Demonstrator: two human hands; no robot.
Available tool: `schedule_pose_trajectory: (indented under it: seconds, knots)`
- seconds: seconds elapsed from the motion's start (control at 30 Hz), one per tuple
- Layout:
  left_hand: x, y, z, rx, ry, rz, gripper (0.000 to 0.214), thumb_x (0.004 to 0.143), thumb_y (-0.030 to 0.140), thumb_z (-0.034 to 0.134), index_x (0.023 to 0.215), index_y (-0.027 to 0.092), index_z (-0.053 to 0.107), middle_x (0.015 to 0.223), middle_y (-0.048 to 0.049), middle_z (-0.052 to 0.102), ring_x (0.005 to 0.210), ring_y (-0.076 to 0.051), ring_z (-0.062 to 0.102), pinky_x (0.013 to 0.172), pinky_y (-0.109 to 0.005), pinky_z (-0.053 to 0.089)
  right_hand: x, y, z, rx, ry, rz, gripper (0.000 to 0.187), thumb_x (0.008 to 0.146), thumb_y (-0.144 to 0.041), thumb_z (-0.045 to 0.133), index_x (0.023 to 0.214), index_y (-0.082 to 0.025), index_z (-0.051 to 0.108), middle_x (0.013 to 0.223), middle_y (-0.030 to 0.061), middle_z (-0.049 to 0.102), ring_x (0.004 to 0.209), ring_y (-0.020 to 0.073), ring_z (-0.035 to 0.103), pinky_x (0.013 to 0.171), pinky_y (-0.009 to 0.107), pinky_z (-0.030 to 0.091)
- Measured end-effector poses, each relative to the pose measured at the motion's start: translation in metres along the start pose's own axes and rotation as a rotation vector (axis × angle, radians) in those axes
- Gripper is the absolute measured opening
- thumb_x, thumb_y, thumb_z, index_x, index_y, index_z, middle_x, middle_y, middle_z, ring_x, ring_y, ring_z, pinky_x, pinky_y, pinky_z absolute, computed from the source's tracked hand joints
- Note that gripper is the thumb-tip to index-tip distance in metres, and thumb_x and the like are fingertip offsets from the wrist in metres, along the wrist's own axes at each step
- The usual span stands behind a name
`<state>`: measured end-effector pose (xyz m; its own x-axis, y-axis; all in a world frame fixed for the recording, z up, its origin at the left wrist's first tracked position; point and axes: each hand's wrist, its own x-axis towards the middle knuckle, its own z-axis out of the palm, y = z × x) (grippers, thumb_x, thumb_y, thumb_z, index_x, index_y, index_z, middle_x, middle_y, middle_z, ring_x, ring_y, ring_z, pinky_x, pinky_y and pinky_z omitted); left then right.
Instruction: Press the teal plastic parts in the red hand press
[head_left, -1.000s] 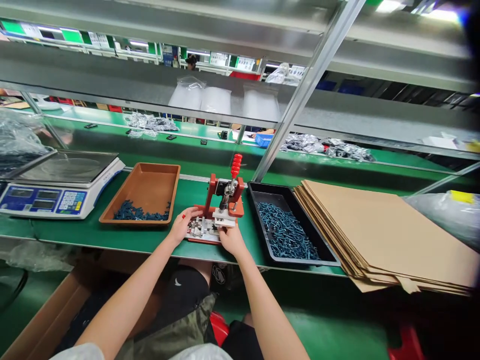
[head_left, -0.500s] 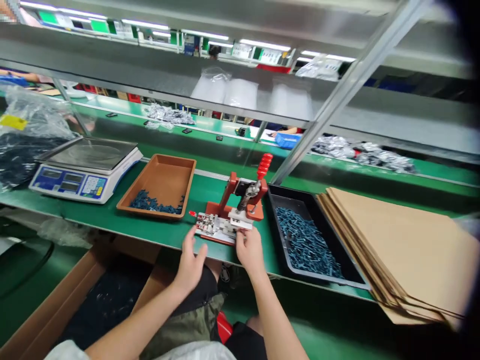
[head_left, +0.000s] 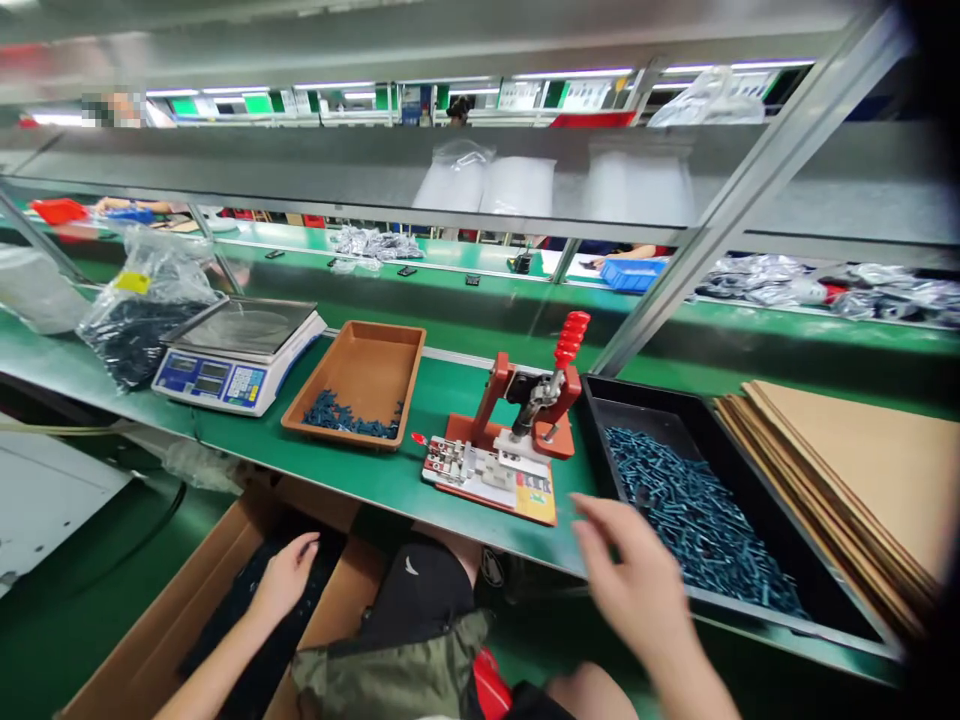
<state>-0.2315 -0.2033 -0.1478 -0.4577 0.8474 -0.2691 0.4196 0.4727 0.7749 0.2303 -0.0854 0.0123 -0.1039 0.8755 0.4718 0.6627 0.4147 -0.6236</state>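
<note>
My left hand (head_left: 285, 577) hangs low over an open cardboard box (head_left: 161, 625) on the floor beside my knee, fingers loosely spread with nothing visible in them. My right hand (head_left: 634, 585) floats open and motion-blurred just in front of the bench edge, next to the black tray (head_left: 600, 400) of small blue parts (head_left: 694, 520). A red hand press (head_left: 536, 405) with a red-handled lever (head_left: 570, 338) stands on the green bench (head_left: 375, 480) between the two trays, untouched by either hand.
A brown tray (head_left: 375, 350) with some blue parts lies left of the press. A weighing scale (head_left: 236, 350) and a plastic bag of dark parts (head_left: 139, 310) sit further left. Stacked cardboard sheets (head_left: 862, 470) lie at right. A slanted metal post (head_left: 720, 220) rises behind the press.
Both hands left the press fixture. The left dropped down to the cardboard box; the right swung right toward the black tray. The view shifted left and down.
</note>
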Motion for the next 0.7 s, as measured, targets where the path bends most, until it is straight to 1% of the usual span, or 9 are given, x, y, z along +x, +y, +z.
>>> schedule_pose_trajectory:
  seconds: [0.07, 0.1, 0.2, 0.27, 0.33, 0.37, 0.47, 0.57, 0.7]
  knots:
    - [0.011, -0.006, -0.028, 0.222, -0.022, 0.03, 0.061, 0.065, 0.063, 0.065, 0.105, 0.018, 0.07, 0.119, -0.0188, 0.072, 0.118, -0.043, 0.065, 0.108, -0.057, 0.046, 0.024, 0.053, -0.038, -0.161, 0.081, 0.128, 0.029, 0.089, -0.038, 0.054, 0.111, -0.025, 0.069, 0.102, 0.0113, 0.071, 0.084, 0.0255, 0.068, 0.078, 0.039, 0.056]
    - [0.011, 0.003, -0.036, 0.254, -0.073, 0.071, 0.058, 0.065, 0.06, 0.067, 0.106, 0.019, 0.071, 0.119, -0.0176, 0.072, 0.119, -0.042, 0.065, 0.108, -0.056, 0.047, 0.034, 0.078, -0.051, -0.24, 0.055, 0.191, 0.03, 0.086, -0.039, 0.057, 0.108, -0.024, 0.07, 0.096, 0.0114, 0.072, 0.078, 0.0259, 0.068, 0.075, 0.04, 0.056]
    - [0.008, 0.077, -0.04, 0.112, -0.3, 0.307, 0.04, 0.084, 0.053, 0.057, 0.107, 0.025, 0.072, 0.108, -0.0096, 0.076, 0.101, -0.029, 0.072, 0.095, -0.044, 0.056, 0.055, 0.137, -0.062, -0.447, -0.111, 0.313, 0.028, 0.075, -0.036, 0.067, 0.098, -0.02, 0.073, 0.086, 0.0136, 0.071, 0.079, 0.0298, 0.069, 0.077, 0.042, 0.055]
    - [0.017, 0.143, -0.035, 0.068, -0.278, 0.537, 0.032, 0.09, 0.046, 0.052, 0.102, 0.026, 0.074, 0.104, -0.0076, 0.076, 0.097, -0.025, 0.071, 0.093, -0.038, 0.056, 0.062, 0.156, -0.055, -0.522, -0.224, 0.329, 0.021, 0.073, -0.031, 0.07, 0.091, -0.019, 0.074, 0.079, 0.0124, 0.069, 0.084, 0.0305, 0.069, 0.079, 0.04, 0.053]
    - [0.043, 0.202, -0.027, 0.129, -0.154, 0.709, 0.029, 0.091, 0.041, 0.05, 0.098, 0.025, 0.073, 0.107, -0.0079, 0.074, 0.101, -0.025, 0.069, 0.096, -0.037, 0.054, 0.065, 0.158, -0.046, -0.551, -0.3, 0.322, 0.01, 0.076, -0.024, 0.068, 0.083, -0.02, 0.074, 0.075, 0.0103, 0.068, 0.084, 0.0284, 0.069, 0.08, 0.037, 0.051]
    - [0.062, 0.225, -0.022, 0.187, -0.095, 0.732, 0.029, 0.09, 0.039, 0.049, 0.099, 0.024, 0.073, 0.109, -0.0088, 0.073, 0.102, -0.025, 0.069, 0.096, -0.036, 0.053, 0.065, 0.155, -0.042, -0.553, -0.318, 0.326, 0.007, 0.077, -0.021, 0.066, 0.079, -0.02, 0.073, 0.074, 0.0095, 0.068, 0.082, 0.027, 0.069, 0.078, 0.035, 0.05]
    - [0.119, 0.27, -0.004, 0.355, -0.053, 0.71, 0.028, 0.075, 0.031, 0.056, 0.096, 0.021, 0.072, 0.107, -0.0133, 0.073, 0.1, -0.028, 0.069, 0.093, -0.038, 0.053, 0.063, 0.136, -0.039, -0.463, -0.282, 0.386, 0.012, 0.078, -0.015, 0.064, 0.068, -0.019, 0.069, 0.071, 0.0073, 0.067, 0.071, 0.0225, 0.066, 0.07, 0.031, 0.046]
    - [0.159, 0.288, 0.015, 0.402, -0.144, 0.766, 0.016, 0.057, 0.026, 0.061, 0.07, 0.022, 0.068, 0.082, -0.0129, 0.071, 0.086, -0.032, 0.069, 0.084, -0.039, 0.054, 0.059, 0.122, -0.043, -0.289, -0.168, 0.404, 0.015, 0.076, -0.01, 0.064, 0.065, -0.02, 0.067, 0.069, 0.0043, 0.068, 0.07, 0.0193, 0.063, 0.07, 0.029, 0.043]
    - [0.191, 0.283, 0.03, 0.443, -0.197, 0.828, 0.005, 0.053, 0.027, 0.06, 0.057, 0.024, 0.059, 0.069, -0.0091, 0.065, 0.076, -0.031, 0.066, 0.08, -0.04, 0.053, 0.061, 0.13, -0.05, -0.227, -0.046, 0.483, 0.012, 0.072, -0.009, 0.066, 0.067, -0.02, 0.066, 0.07, 0.0001, 0.068, 0.069, 0.0162, 0.061, 0.069, 0.026, 0.043]
